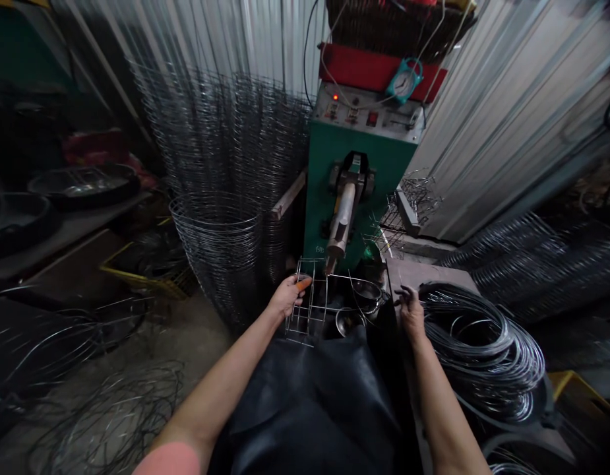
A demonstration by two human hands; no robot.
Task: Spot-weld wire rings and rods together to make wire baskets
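Metal wire forms the frame (310,309) at six o'clock, pinched in the left hand (286,297) near the machine tip (330,264); the step looks like positioning. At four o'clock the right hand (411,313) curls, around what I cannot tell. The next move calls for steadiness.

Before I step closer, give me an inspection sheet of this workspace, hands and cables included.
Surface: grey board right of the green machine.
Things in work: wire grid near the lower tip of the machine's metal rod; contact unclear.
Clutter: loose wires on the floor at left.
Hands: left hand grips the grid; right hand is beside the wire coil, its hold unclear.
Cables: black cable behind the machine; pale cord across its control panel.
Surroundings: corrugated wall; stacked wire rings; blue clock.
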